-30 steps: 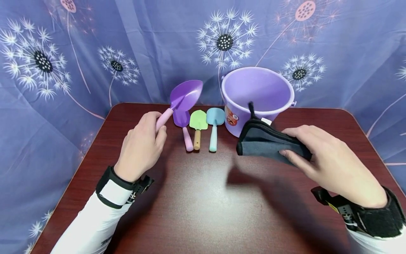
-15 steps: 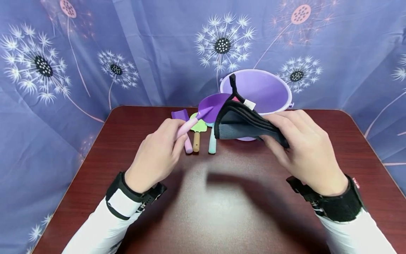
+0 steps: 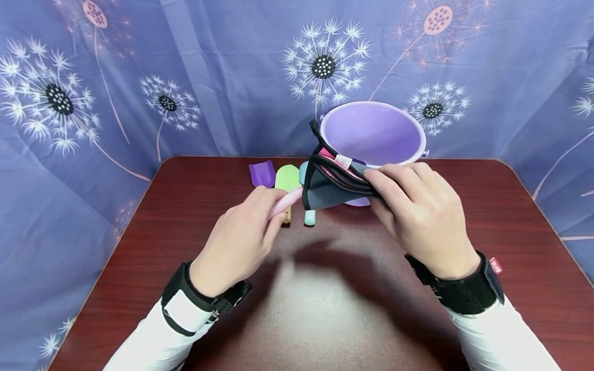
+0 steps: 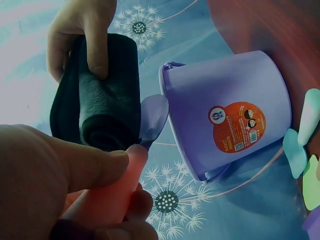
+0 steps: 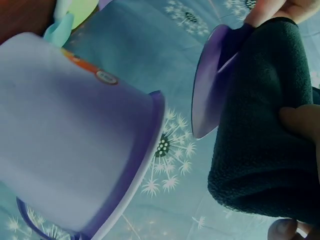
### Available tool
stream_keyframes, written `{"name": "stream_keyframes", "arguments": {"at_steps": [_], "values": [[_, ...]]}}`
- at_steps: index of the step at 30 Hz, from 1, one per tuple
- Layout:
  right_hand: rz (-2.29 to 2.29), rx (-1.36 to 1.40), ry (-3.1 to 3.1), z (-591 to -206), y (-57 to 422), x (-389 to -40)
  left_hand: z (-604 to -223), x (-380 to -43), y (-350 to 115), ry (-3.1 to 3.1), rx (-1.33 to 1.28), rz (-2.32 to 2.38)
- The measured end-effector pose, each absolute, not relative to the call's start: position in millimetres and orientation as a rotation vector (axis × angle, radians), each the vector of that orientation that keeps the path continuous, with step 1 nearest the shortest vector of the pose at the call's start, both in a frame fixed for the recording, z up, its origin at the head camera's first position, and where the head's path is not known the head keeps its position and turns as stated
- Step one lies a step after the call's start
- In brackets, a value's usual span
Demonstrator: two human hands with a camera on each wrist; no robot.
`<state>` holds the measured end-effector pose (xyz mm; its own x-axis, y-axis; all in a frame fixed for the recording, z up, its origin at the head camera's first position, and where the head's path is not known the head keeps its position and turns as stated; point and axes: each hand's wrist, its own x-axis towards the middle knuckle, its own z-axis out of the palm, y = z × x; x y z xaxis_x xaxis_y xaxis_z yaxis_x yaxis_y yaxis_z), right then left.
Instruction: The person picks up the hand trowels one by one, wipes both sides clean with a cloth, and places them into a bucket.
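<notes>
My left hand (image 3: pixel 241 239) grips the pink handle of a toy shovel (image 3: pixel 283 203). Its purple blade (image 5: pixel 212 85) shows in the right wrist view, but the cloth covers most of it in the head view. My right hand (image 3: pixel 422 219) pinches a folded grey cleaning cloth (image 3: pixel 331 193) with black trim, a hanging loop, a white tag and a pink inner layer. From the left wrist, the cloth (image 4: pixel 107 95) lies right beside the blade and the top of the handle. Both things are held up over the table, in front of the lilac bucket (image 3: pixel 371 131).
Behind my left hand lie a second purple shovel (image 3: pixel 262 174), a green one (image 3: pixel 287 176) with a wooden handle and a blue one (image 3: pixel 309 217), all partly covered. A dandelion-print curtain (image 3: pixel 232 77) hangs behind the dark red table (image 3: pixel 158 221).
The shovel has moved right and the cloth left, until the cloth overlaps the blade in the head view. The cloth's folds have opened a little, showing pink inside.
</notes>
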<state>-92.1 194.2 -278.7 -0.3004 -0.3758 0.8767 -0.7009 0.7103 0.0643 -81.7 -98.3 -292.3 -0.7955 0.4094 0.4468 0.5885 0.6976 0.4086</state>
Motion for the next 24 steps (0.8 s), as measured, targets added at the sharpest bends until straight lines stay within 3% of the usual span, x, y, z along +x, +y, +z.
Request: {"name": "stream_keyframes", "arguments": {"at_steps": [24], "values": [[0.348,0.587,-1.899,-279,212,-103,-291,-85,-107,-2.627,-0.742,-0.852]]}}
